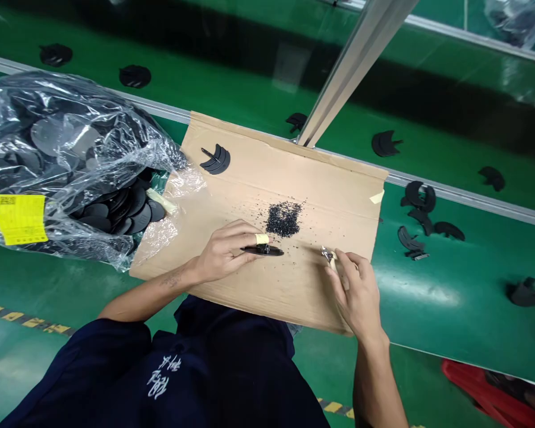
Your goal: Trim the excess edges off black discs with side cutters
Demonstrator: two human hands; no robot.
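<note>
Centrally, a thin black piece (274, 252), hand-held

Mid-frame, left hand (226, 249) pinches it; right of centre, right hand (357, 291) grips a small metal tool (327, 254). Probably light, stiff and smooth, the piece seems best gripped by its rim.

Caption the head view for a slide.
Left hand holds a flat black piece, right hand a silvery metal tool, over brown cardboard bearing tiny black crumbs.

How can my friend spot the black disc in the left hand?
Find the big cardboard on the green table. On its near half, the left hand holds the disc nearly edge-on, just this side of the black bits. The other discs lie heaped in the clear bag; this one is in a hand.
</note>
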